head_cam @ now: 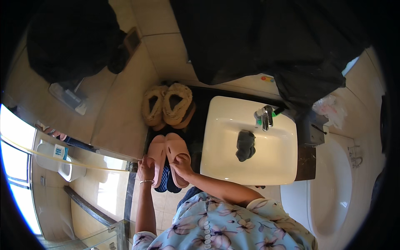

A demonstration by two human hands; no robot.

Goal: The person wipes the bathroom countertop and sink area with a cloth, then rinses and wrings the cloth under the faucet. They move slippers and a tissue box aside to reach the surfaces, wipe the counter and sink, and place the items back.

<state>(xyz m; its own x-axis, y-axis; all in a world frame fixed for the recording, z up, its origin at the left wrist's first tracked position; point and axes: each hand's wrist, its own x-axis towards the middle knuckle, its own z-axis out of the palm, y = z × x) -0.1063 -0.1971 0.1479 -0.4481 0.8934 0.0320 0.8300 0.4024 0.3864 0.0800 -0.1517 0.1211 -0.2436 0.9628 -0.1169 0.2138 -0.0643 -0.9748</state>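
A pair of pink slippers (157, 148) lies side by side at the left end of the dark countertop (200, 103), left of the sink. My left hand (146, 170) holds the left slipper at its outer edge, thumb towards the foot opening. My right hand (182, 167) grips the right slipper, fingers at its opening. Dark blue slippers (161, 185) with a textured insole show partly beneath the pink pair. Just behind, a pair of fleece-lined tan slippers (178, 103) stands against the wall.
A white washbasin (215, 156) with a chrome faucet (266, 117) holds a dark grey cloth item (245, 145). A grey box (312, 132) and a clear plastic bag (331, 107) are to its right, near a white bathtub (328, 187). Black sheeting (243, 40) hangs above.
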